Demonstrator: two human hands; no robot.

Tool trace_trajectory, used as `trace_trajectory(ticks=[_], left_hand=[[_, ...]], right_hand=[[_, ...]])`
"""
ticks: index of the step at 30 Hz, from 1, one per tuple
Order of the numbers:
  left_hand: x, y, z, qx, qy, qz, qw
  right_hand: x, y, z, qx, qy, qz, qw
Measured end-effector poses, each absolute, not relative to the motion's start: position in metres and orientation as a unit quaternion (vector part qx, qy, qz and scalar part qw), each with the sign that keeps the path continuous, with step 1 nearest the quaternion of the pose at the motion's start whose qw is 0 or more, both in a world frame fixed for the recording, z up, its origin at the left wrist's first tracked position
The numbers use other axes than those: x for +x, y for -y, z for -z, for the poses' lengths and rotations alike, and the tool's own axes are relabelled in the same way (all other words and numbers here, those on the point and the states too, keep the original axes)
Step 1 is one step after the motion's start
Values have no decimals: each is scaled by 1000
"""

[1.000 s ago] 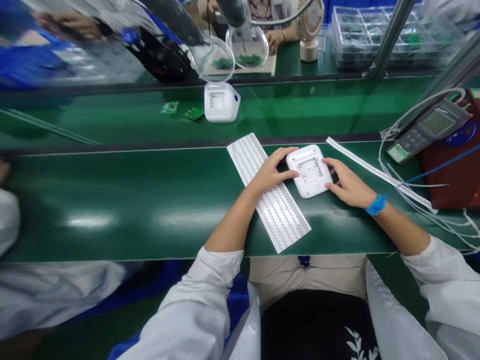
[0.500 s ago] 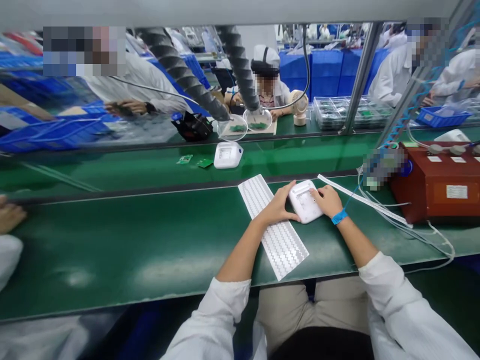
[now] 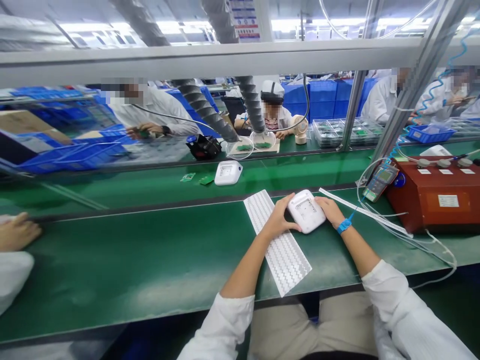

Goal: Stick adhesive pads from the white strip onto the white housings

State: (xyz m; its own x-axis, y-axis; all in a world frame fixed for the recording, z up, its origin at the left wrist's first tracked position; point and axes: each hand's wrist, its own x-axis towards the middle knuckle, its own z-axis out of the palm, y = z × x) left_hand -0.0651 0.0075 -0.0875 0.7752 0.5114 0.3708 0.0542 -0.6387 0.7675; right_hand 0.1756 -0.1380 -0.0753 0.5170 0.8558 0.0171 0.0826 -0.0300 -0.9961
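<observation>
a person in a white coat sits at a green workbench (image 3: 150, 265), both hands closed around a white plastic case (image 3: 306, 211) that lies near the middle of the bench, just right of a long white sticker sheet (image 3: 279, 245). the left hand (image 3: 278, 219) grips the case's left edge, fingers curled over the top and thumb along the near side; the right hand (image 3: 330, 210), with a blue wrist strap (image 3: 344, 226) behind it, holds the right edge with fingers bent against the shell. the case lies open side up, its inner recess showing; whether anything is fitted inside is too small to tell. the left forearm rests across the sticker sheet, whose rows of small pads look mostly full, and a narrow white strip (image 3: 360, 210) runs away to the right, near a red box (image 3: 435, 195) with a handheld meter (image 3: 377, 182) and loose white tubing (image 3: 431, 240). judged from this, the case is in hand and squared up on the bench, but no pad appears lifted from the sheet, so the work on this unit seems at an early stage. a second white case (image 3: 228, 172) sits on the far green belt (image 3: 112, 185) beside two small green boards (image 3: 197, 178). beyond a rail, other workers in white coats bend over their own benches, and another person's hand (image 3: 17, 231) rests at the far left edge.
</observation>
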Motion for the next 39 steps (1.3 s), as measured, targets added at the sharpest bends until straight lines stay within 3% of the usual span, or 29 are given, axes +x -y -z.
trace_trajectory(ticks=[11,20,28,39], left_hand=[[-59,-13,92,811,-222,-378,387],[-54,-15,107,739,-320,-414,425],[-43,0,98,743,-281,-399,457],[-53,2,94,760,-258,-383,457]], right_hand=[[157,107,95,-425,265,-444,743],[166,-6,98,-435,225,-293,821],[193,-101,67,-600,281,-157,732],[170,-144,61,-704,377,-132,587]])
